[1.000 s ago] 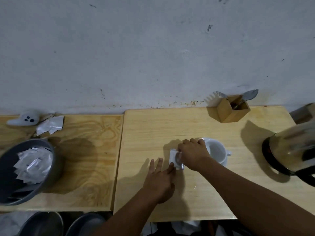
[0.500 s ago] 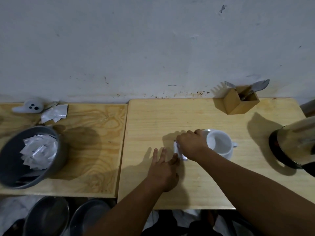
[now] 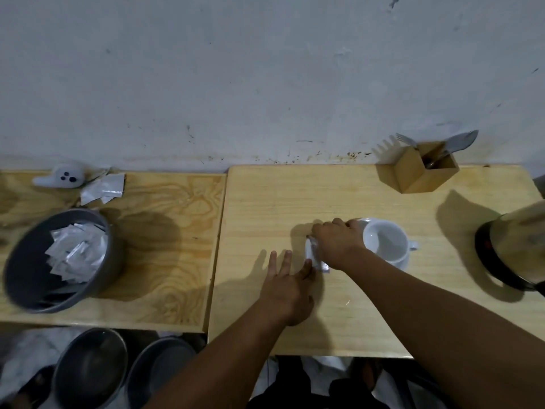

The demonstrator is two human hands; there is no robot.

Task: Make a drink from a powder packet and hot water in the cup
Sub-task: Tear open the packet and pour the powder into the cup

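Fingers (image 3: 281, 261) of my left hand (image 3: 287, 286) lay spread, steadying the small silvery foil packet (image 3: 313, 252); my right hand (image 3: 337, 242) pinched it beside the empty white ceramic cup (image 3: 386, 240), presumably for tearing.

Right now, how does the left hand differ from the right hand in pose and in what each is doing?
The left hand lies flat on the table with fingers spread, only a fingertip touching the packet; the right hand is curled with its grip closed on the packet. The left hand is nearer the table's front edge; the right hand is farther back, against the white cup. Both meet at the same packet.
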